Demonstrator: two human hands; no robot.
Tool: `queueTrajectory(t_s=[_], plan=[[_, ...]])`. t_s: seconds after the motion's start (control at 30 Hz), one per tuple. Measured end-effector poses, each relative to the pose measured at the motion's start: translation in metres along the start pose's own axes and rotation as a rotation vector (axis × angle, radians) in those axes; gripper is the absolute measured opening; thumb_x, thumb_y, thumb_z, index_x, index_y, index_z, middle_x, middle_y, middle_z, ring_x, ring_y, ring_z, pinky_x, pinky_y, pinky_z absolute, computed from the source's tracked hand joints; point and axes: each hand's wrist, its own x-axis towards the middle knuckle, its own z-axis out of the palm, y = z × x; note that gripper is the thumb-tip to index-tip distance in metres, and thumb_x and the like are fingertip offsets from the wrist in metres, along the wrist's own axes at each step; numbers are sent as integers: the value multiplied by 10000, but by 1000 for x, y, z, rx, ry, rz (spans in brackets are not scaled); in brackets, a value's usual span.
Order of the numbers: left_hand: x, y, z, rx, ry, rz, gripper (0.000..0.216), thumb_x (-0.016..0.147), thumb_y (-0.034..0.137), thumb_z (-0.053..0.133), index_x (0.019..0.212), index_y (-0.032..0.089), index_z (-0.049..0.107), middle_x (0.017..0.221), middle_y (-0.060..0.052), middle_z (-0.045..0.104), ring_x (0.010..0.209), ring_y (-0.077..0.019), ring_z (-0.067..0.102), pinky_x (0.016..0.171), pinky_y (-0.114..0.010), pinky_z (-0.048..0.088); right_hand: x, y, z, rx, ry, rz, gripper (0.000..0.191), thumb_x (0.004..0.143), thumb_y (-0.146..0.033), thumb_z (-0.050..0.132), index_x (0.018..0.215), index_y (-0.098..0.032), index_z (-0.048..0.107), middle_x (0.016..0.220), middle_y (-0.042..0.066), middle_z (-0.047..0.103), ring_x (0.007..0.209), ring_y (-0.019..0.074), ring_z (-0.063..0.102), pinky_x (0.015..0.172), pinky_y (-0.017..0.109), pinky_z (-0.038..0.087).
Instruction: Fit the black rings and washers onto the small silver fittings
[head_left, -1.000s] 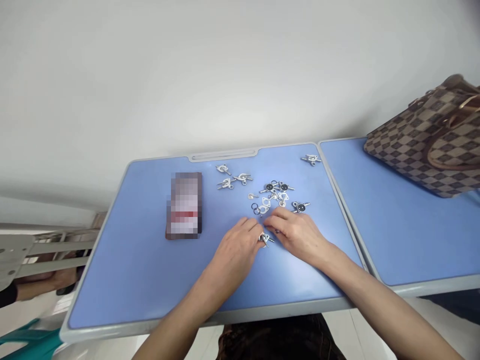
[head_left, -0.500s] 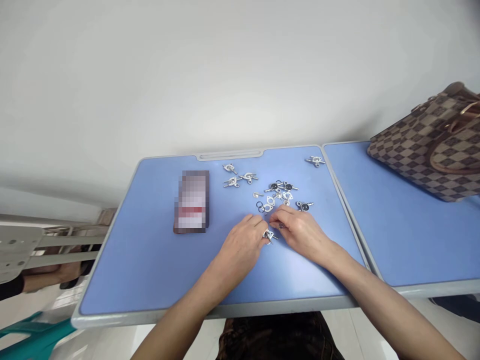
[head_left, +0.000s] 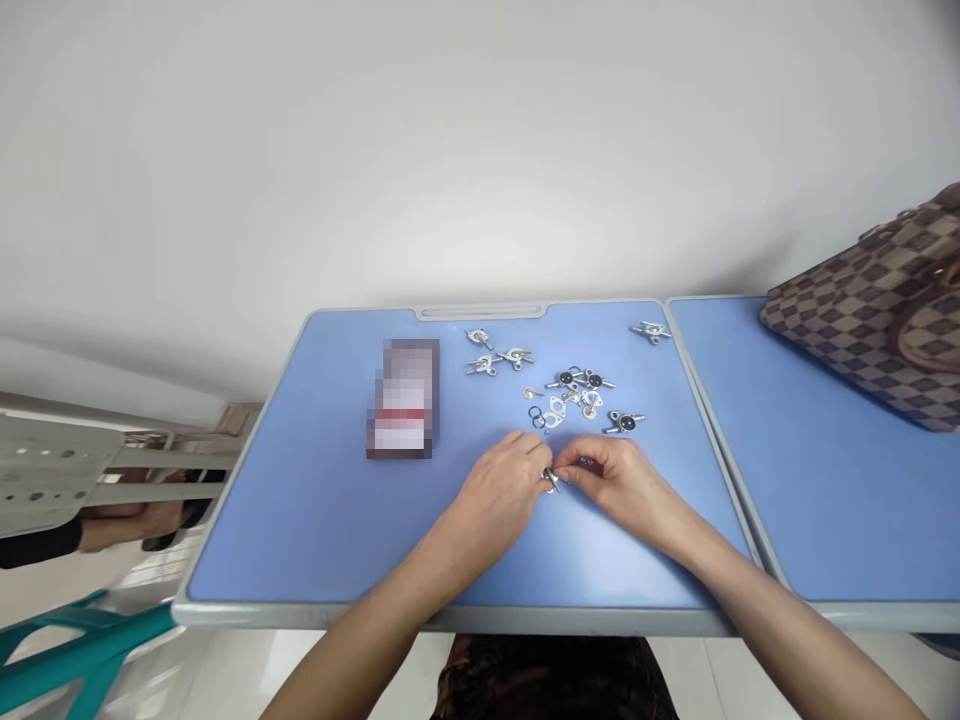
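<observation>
Smooth blue tabletop (head_left: 300, 530) | left hand (head_left: 499, 492), right hand (head_left: 619, 487) pinching small metal fitting (head_left: 552, 481) | loose silver fittings (head_left: 574, 392) nearby

Two bare hands, left (head_left: 499, 495) and right (head_left: 622, 490), meet at one small silver metal fitting (head_left: 552, 481) above two grey-rimmed blue tabletops (head_left: 315, 530). Seven more stemmed silver metal fittings (head_left: 649, 331) lie nearby, three of them with round black centres (head_left: 622, 423), alongside two thin dark rings (head_left: 536, 417) and a small cluster of flat silver pieces (head_left: 574, 400), too tangled to count. Also in frame: one blurred rectangular object (head_left: 401, 400) and one brown checkered handbag (head_left: 862, 320).
</observation>
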Motion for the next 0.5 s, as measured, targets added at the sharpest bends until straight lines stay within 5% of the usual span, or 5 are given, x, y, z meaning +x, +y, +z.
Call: queueTrajectory(t_s=[0.5], plan=[[-1,-1,1,11,3,1,130,877,171,570,753,156,532,834,-17,563,796,-171,503,684,-291,402,8,6,2,111,-53,137,138,802,-280,572,720,-179,619,637,-33,590,577,110,460,545,241,353]])
